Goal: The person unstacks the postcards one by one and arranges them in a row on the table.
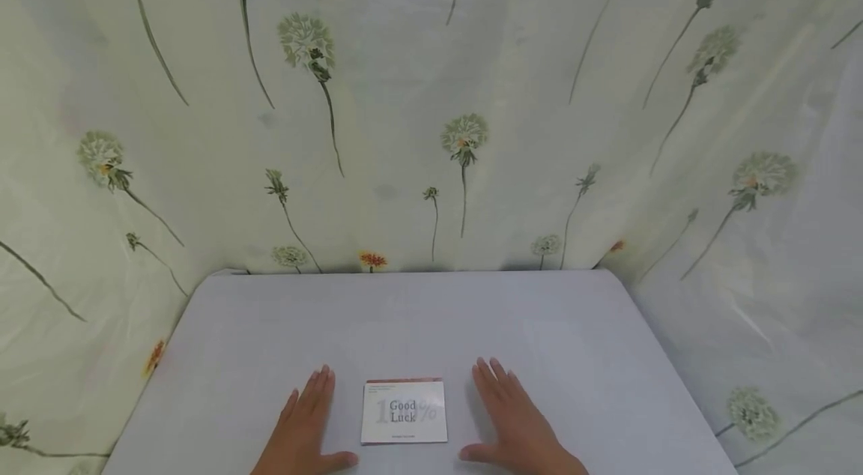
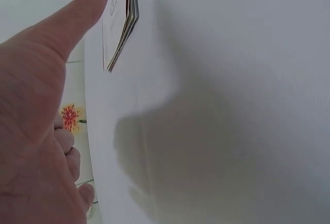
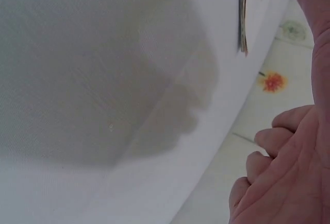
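A small stack of cards point(image 1: 404, 426) lies flat on the white table, its top card printed "Good Luck" over a pale "100%". A reddish edge shows along its far side. To its left, my left hand point(image 1: 303, 422) is held with fingers straight and thumb spread toward the cards, apart from them. On the other side my right hand point(image 1: 515, 419) mirrors that pose, also holding nothing. In the left wrist view the layered edges of the stack point(image 2: 132, 23) appear beyond the thumb; the right wrist view shows its thin side point(image 3: 242, 18).
The table point(image 1: 418, 318) is covered in a smooth white cloth and has rounded far corners. A pale curtain point(image 1: 391, 100) printed with dandelions rises behind it and along both sides. Both hands cast shadows on the cloth.
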Demonstrator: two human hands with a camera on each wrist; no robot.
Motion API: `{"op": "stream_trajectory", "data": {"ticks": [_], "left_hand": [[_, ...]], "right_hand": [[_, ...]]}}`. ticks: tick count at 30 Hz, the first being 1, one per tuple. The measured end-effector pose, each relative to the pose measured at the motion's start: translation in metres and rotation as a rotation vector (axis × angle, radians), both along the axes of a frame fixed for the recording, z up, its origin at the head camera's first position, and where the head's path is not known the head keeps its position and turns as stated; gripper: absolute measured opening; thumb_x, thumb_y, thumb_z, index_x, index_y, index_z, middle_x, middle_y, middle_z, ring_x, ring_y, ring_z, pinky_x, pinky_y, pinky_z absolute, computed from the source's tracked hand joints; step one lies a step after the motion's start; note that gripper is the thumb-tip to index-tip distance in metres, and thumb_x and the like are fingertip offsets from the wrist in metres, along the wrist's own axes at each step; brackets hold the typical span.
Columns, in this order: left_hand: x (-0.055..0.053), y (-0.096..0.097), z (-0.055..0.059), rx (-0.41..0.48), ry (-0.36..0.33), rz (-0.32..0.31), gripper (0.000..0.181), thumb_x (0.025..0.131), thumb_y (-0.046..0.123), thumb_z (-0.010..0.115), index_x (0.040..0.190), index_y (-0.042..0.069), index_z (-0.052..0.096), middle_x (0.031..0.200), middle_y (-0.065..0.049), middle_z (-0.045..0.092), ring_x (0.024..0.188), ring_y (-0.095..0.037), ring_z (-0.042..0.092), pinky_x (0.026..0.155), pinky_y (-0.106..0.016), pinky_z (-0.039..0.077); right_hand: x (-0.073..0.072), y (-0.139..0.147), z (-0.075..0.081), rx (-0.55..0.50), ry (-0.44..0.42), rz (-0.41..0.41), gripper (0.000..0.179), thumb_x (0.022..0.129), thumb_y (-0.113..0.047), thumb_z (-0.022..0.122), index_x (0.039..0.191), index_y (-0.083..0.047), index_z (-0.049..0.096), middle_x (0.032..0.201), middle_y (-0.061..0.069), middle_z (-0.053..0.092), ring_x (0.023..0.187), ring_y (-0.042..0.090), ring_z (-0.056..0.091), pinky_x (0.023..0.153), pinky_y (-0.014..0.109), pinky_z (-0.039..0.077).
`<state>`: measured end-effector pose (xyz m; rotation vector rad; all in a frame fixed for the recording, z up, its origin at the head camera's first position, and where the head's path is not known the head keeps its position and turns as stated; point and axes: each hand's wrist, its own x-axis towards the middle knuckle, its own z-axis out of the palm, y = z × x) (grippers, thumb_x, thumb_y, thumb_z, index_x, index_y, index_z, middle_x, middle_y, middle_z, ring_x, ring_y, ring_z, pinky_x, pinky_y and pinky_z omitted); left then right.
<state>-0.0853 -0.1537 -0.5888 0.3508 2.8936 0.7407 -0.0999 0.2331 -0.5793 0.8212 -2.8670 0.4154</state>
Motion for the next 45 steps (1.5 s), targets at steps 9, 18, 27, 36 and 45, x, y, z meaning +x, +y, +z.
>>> {"op": "stream_trajectory", "data": {"ticks": [9, 18, 27, 36, 45], "left_hand": [[-0.002, 0.015, -0.015, 0.004, -0.007, -0.052, 0.133, 0.068, 0.061, 0.090, 0.164, -0.002, 0.022, 0.170, -0.018, 0.025, 0.156, -0.038, 0.024, 0.124, -0.063, 0.018], [-0.004, 0.025, -0.025, 0.033, -0.014, -0.054, 0.132, 0.069, 0.057, 0.092, 0.164, -0.001, 0.022, 0.170, -0.018, 0.026, 0.156, -0.038, 0.024, 0.124, -0.064, 0.016], [-0.007, 0.037, -0.035, 0.009, -0.110, -0.020, 0.136, 0.068, 0.057, 0.093, 0.168, 0.008, 0.015, 0.173, -0.011, 0.021, 0.158, -0.034, 0.019, 0.126, -0.062, 0.008], [-0.014, 0.040, -0.032, 0.007, -0.129, -0.063, 0.131, 0.071, 0.062, 0.090, 0.167, 0.007, 0.019, 0.173, -0.013, 0.020, 0.158, -0.037, 0.017, 0.125, -0.066, 0.007], [-0.019, 0.041, -0.038, -0.016, -0.091, -0.097, 0.129, 0.072, 0.075, 0.081, 0.167, 0.008, 0.022, 0.173, -0.013, 0.021, 0.158, -0.037, 0.017, 0.124, -0.066, 0.010]], "right_hand": [[-0.003, -0.019, -0.002, 0.075, -0.152, 0.015, 0.127, 0.074, -0.081, 0.073, 0.162, 0.001, 0.033, 0.168, 0.017, 0.031, 0.157, 0.033, 0.024, 0.127, 0.047, 0.022], [-0.009, -0.031, -0.008, 0.111, -0.210, 0.042, 0.123, 0.077, -0.079, 0.072, 0.162, -0.001, 0.032, 0.168, 0.016, 0.032, 0.156, 0.033, 0.026, 0.125, 0.051, 0.027], [-0.015, -0.043, -0.018, 0.132, -0.273, 0.051, 0.120, 0.079, -0.081, 0.069, 0.163, -0.004, 0.031, 0.169, 0.012, 0.031, 0.157, 0.031, 0.025, 0.125, 0.051, 0.027], [-0.016, -0.052, -0.020, 0.139, -0.322, 0.054, 0.117, 0.081, -0.076, 0.071, 0.165, -0.006, 0.029, 0.172, 0.009, 0.026, 0.158, 0.028, 0.021, 0.126, 0.049, 0.023], [-0.017, -0.054, -0.020, 0.145, -0.356, 0.028, 0.113, 0.083, -0.072, 0.074, 0.166, -0.009, 0.028, 0.173, 0.005, 0.024, 0.159, 0.027, 0.019, 0.127, 0.049, 0.023]]}}
